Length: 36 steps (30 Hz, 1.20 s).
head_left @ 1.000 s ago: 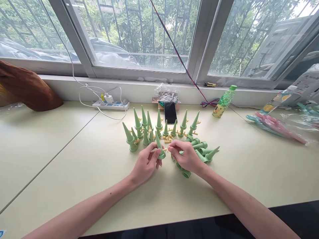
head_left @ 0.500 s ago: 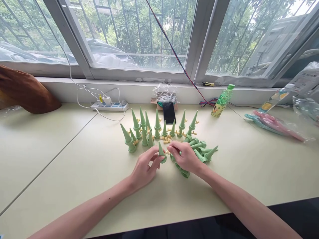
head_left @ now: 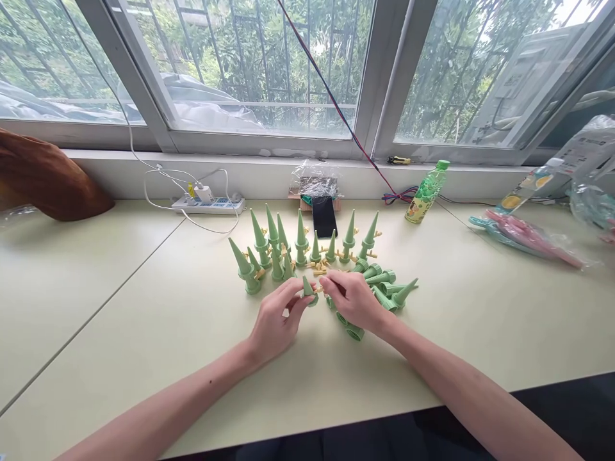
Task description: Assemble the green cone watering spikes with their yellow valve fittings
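Note:
My left hand [head_left: 275,319] pinches a green cone-shaped spike [head_left: 308,289] by its base, tip pointing up and away. My right hand [head_left: 353,299] pinches a small yellow valve piece [head_left: 321,289] right against the side of that spike. Behind my hands several green spikes [head_left: 269,246] stand upright in an arc with yellow pieces fitted. To the right of my right hand several more green spikes [head_left: 390,289] lie on their sides in a heap. A few loose yellow pieces [head_left: 318,267] lie between the standing spikes.
A black phone [head_left: 324,216] lies beyond the spikes before a cellophane-wrapped box [head_left: 317,179]. A white power strip [head_left: 208,204] with cables sits back left, a green bottle [head_left: 423,193] back right. Plastic bags with pink and teal items [head_left: 528,234] are far right, brown cloth [head_left: 48,182] far left.
The spike in my left hand has tipped away so it looks shorter, and both hands have drawn slightly closer together around it. The view has shifted a little.

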Available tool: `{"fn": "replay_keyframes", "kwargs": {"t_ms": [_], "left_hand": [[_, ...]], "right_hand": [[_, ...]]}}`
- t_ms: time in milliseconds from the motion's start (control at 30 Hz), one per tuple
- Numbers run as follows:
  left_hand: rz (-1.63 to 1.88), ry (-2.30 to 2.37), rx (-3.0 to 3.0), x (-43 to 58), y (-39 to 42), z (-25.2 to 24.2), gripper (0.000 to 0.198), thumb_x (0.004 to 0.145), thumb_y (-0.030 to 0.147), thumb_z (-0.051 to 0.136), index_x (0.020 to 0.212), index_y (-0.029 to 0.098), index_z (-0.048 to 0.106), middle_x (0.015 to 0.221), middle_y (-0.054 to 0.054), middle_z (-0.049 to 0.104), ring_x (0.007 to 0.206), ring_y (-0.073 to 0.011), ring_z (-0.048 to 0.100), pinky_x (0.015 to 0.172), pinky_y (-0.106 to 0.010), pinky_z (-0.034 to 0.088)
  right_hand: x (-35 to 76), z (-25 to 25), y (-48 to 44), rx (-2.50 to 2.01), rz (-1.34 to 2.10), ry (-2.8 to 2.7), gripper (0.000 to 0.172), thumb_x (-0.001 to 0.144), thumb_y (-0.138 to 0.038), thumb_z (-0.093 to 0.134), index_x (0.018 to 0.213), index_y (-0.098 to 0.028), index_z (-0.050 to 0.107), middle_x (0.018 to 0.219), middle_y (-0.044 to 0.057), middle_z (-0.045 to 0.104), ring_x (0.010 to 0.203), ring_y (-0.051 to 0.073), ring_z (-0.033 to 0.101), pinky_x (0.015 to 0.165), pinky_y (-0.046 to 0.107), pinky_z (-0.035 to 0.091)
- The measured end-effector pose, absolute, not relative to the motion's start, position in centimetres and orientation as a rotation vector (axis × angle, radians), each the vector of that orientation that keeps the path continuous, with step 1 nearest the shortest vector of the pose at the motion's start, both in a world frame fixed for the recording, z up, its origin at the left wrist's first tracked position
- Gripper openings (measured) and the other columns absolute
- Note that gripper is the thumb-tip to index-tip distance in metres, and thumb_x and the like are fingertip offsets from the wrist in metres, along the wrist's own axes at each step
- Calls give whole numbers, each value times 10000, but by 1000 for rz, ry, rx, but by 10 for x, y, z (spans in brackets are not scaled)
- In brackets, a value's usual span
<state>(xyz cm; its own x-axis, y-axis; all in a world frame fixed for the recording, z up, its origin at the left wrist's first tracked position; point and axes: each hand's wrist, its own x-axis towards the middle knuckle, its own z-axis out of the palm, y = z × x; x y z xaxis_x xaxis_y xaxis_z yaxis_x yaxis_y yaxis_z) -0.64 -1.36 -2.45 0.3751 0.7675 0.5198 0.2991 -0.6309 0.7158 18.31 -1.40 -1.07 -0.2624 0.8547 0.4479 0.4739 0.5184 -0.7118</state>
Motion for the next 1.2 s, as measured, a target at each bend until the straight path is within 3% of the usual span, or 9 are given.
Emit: {"fn": "replay_keyframes", "kwargs": {"t_ms": [167,367,733,900,1200], "left_hand": [[1184,942,1936,-5,-13,-22,145,954,275,509,1045,198,590,875,-28,624,473,-47,466,429,-189,427],[1163,911,1910,-7,-9,-29,134,951,262,524,1052,201,587,649,38,506,441,-56,450,416,-187,436],[1301,737,2160,-7,-10,-31,143,929,111,519,1020,192,594,965,-52,612,487,-27,449,409,-172,417],[1347,658,2390,-7,-10,-29,278,903,38,525,1114,209,587,987,-53,624,534,-36,484,474,-172,449],[1326,715,2372,-5,-10,-25,267,918,69,508,1124,220,585,1037,-50,619,592,-52,527,509,-178,495]], "right_hand": [[183,-11,-14,-1044,562,-1935,379,998,-361,428,662,-187,454,582,-40,403,530,94,332,533,240,285],[183,-15,-13,-1017,523,-1949,360,991,-338,448,664,-186,437,573,-45,396,525,87,320,525,228,274],[182,-14,-15,-1015,494,-1950,380,976,-270,417,633,-199,271,539,-58,278,508,87,233,505,244,220],[181,-12,-15,-1027,531,-1956,404,969,-254,412,614,-197,227,528,-60,220,498,86,194,503,258,208],[182,-12,-13,-1042,601,-1945,383,974,-304,436,615,-190,365,548,-50,352,512,85,292,517,240,261]]}}
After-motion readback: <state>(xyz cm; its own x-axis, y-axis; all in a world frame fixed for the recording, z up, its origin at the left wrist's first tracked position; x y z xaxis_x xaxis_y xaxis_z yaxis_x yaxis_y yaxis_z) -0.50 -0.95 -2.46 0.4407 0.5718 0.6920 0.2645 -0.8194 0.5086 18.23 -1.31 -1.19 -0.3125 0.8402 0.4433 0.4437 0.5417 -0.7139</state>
